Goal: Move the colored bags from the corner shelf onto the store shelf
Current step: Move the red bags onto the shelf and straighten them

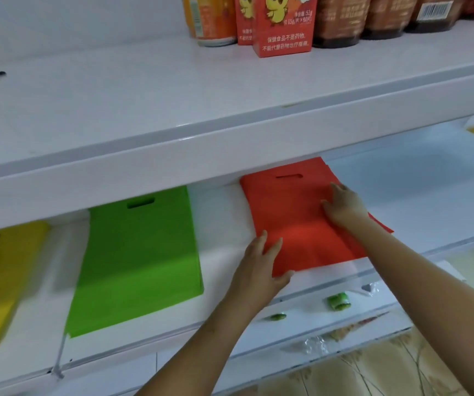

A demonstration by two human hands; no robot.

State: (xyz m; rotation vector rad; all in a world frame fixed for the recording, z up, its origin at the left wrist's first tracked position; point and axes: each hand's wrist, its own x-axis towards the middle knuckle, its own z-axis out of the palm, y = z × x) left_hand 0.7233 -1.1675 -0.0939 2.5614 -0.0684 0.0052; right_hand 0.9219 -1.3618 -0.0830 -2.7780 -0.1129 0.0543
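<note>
Hands (pixel 258 261) (pixel 344 205) flat on red bag (pixel 295 224), fingers straight | bare shelf (pixel 221 224) gap left, green bag (pixel 138 261)

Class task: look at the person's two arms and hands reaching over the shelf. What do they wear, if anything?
Nothing shows on either. The left hand and right hand are bare: no gloves, and no rings that can be made out. Both forearms are bare as far as the frame's bottom edge, with no sleeves, watch or bracelet in view.
</note>
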